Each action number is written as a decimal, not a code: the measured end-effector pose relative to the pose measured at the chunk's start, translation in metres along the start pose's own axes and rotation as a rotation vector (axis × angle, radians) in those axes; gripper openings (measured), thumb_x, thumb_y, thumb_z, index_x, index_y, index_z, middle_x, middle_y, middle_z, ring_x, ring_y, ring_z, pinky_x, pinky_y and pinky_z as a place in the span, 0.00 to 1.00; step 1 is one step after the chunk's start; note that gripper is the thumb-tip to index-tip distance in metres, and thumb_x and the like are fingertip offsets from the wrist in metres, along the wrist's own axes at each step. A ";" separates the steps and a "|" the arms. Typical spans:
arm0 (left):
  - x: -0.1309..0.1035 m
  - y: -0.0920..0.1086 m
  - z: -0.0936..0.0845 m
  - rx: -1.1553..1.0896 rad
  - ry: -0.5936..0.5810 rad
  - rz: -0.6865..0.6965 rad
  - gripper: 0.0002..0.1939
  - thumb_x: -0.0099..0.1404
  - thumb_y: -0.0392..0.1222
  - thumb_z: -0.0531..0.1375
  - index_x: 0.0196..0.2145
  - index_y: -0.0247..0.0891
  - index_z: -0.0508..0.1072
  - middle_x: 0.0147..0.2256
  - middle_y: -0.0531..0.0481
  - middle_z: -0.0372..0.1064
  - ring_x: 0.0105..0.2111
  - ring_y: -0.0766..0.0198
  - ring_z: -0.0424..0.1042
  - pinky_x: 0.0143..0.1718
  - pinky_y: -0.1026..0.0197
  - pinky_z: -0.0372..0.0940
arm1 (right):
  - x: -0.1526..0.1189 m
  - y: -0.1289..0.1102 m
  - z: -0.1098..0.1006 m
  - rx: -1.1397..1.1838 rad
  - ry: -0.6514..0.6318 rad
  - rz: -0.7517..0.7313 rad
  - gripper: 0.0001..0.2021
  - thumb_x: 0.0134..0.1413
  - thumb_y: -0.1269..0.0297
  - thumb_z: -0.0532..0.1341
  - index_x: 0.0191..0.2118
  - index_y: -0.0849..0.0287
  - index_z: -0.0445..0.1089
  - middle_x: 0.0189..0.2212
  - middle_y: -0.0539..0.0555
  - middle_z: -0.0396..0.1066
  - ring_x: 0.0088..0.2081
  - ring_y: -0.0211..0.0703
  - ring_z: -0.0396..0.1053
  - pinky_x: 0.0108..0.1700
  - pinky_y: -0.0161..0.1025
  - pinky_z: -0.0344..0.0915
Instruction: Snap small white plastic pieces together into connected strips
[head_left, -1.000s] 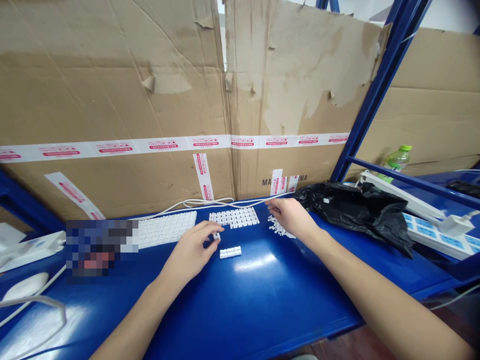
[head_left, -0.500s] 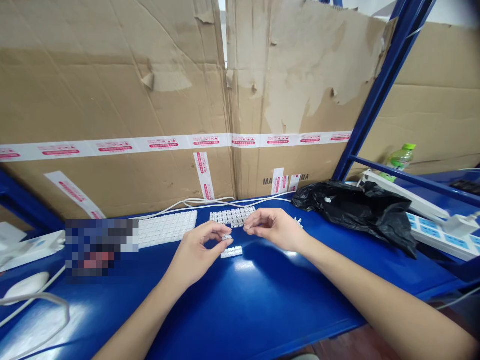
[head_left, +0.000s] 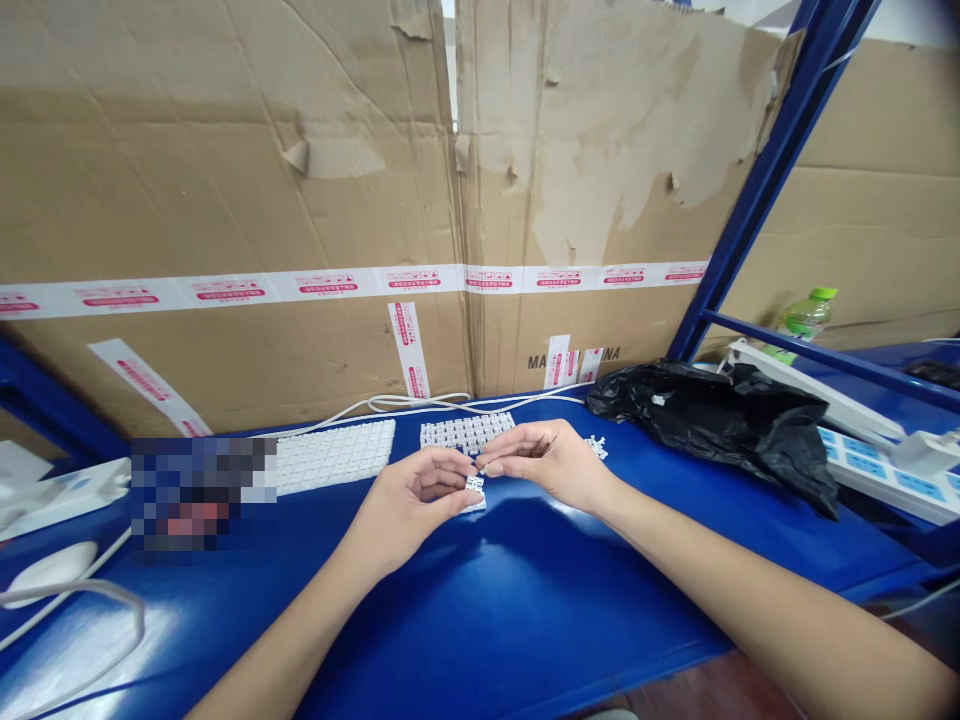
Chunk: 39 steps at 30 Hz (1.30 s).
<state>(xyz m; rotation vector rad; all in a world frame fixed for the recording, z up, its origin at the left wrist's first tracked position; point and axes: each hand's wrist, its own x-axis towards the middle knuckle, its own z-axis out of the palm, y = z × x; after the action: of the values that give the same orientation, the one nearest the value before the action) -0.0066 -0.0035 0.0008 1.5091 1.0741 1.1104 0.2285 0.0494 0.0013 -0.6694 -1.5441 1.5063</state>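
Note:
My left hand (head_left: 409,505) is closed, pinching a small white ridged piece (head_left: 475,483) between thumb and fingers. My right hand (head_left: 551,465) meets it from the right, thumb and forefinger pressed together at the top end of that piece; whatever sits in the pinch is too small to make out. Just below the fingertips, a white strip (head_left: 475,506) lies on the blue table (head_left: 480,620), partly covered by the left hand. Behind both hands stand rows of similar white pieces (head_left: 457,432). A few loose white bits (head_left: 598,447) lie beyond my right wrist.
A white keyboard (head_left: 337,456) lies left of the rows, beside a pixelated patch. A white mouse (head_left: 54,570) and cables are at far left. On the right are a crumpled black plastic bag (head_left: 712,420) and a power strip (head_left: 877,470). Cardboard (head_left: 300,220) walls the back.
My hands have come together: the right moved slightly left and down to the left hand's piece, which now points upward. The left hand has shifted right, covering more of the strip.

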 end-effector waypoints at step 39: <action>-0.001 0.000 -0.010 -0.234 -0.115 -0.202 0.31 0.54 0.41 0.82 0.53 0.38 0.78 0.45 0.43 0.86 0.48 0.52 0.85 0.57 0.48 0.76 | -0.006 -0.002 0.003 -0.104 -0.056 -0.007 0.12 0.50 0.60 0.80 0.40 0.55 0.86 0.37 0.54 0.87 0.41 0.49 0.86 0.47 0.43 0.81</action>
<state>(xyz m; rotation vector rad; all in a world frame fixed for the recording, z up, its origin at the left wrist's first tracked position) -0.0166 -0.0030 0.0021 1.2357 0.9586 0.9613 0.2294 0.0422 0.0023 -0.6856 -1.6744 1.4583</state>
